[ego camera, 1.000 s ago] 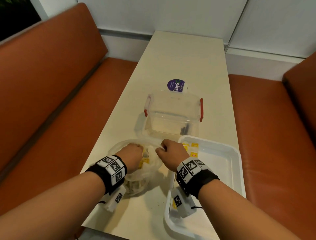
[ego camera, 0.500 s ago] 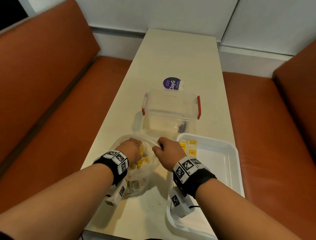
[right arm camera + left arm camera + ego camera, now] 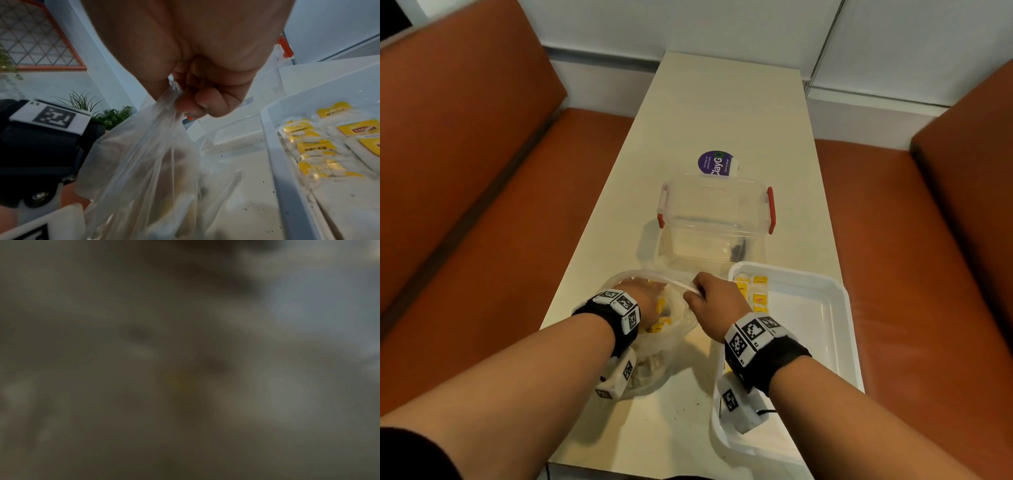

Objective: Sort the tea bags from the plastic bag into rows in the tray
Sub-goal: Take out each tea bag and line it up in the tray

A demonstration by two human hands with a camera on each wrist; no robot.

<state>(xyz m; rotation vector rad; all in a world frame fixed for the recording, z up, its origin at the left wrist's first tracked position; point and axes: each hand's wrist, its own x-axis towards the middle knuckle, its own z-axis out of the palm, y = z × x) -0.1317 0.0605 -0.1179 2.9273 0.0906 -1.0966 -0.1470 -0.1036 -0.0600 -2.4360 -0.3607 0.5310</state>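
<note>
A clear plastic bag (image 3: 674,329) of yellow-tagged tea bags (image 3: 659,325) lies at the table's near edge. My left hand (image 3: 645,296) reaches down into the bag's mouth, and its fingers are hidden inside. The left wrist view is only a dark blur. My right hand (image 3: 702,294) pinches the bag's right rim and holds the mouth up. In the right wrist view the fingers (image 3: 185,100) clamp the plastic bag (image 3: 144,162). To the right stands the white tray (image 3: 825,308), with several tea bags (image 3: 756,291) in rows in its far left corner, also seen as tea bags (image 3: 316,146) beside the tray rim (image 3: 275,146).
A clear storage box (image 3: 715,219) with red latches stands just beyond the bag and tray. Behind it lies a purple round label (image 3: 715,163). Orange benches (image 3: 482,205) flank the narrow table on both sides. Dark crumbs (image 3: 688,401) dot the near tabletop.
My left hand has pushed further into the bag. My right hand keeps its pinch on the rim and has barely moved. The head view has shifted slightly.
</note>
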